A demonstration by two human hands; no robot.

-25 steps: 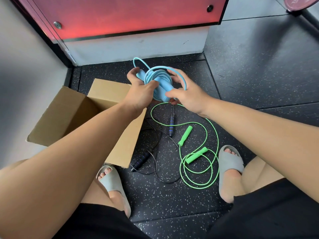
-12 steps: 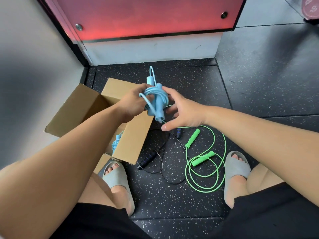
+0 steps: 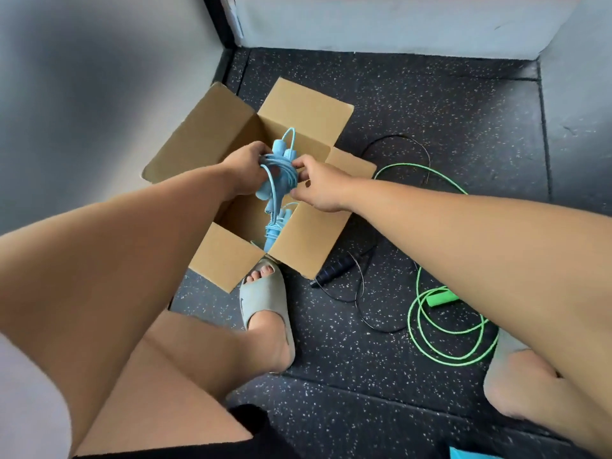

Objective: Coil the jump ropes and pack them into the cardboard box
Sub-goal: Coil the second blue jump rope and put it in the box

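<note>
A coiled light-blue jump rope (image 3: pixel 277 175) hangs over the open cardboard box (image 3: pixel 306 107). My left hand (image 3: pixel 245 168) grips the bundle from the left. My right hand (image 3: pixel 319 185) pinches it from the right with thumb and fingers. Another blue rope (image 3: pixel 275 226) lies inside the box beneath it. On the floor to the right lie a loose green rope (image 3: pixel 440 329) with a green handle (image 3: pixel 442 297) and a thin black rope (image 3: pixel 364 313) with a dark handle (image 3: pixel 332 272).
The box stands in a corner, with a grey wall (image 3: pixel 99 77) on the left and a white base wall (image 3: pixel 397 24) behind. My sandalled left foot (image 3: pixel 265 303) touches the box's near flap; my right foot (image 3: pixel 516 376) is beside the green rope.
Both hands carried the blue bundle left and down until it hung over the box opening. My right hand, open half a second ago, now pinches the bundle. The view has tilted downward.
</note>
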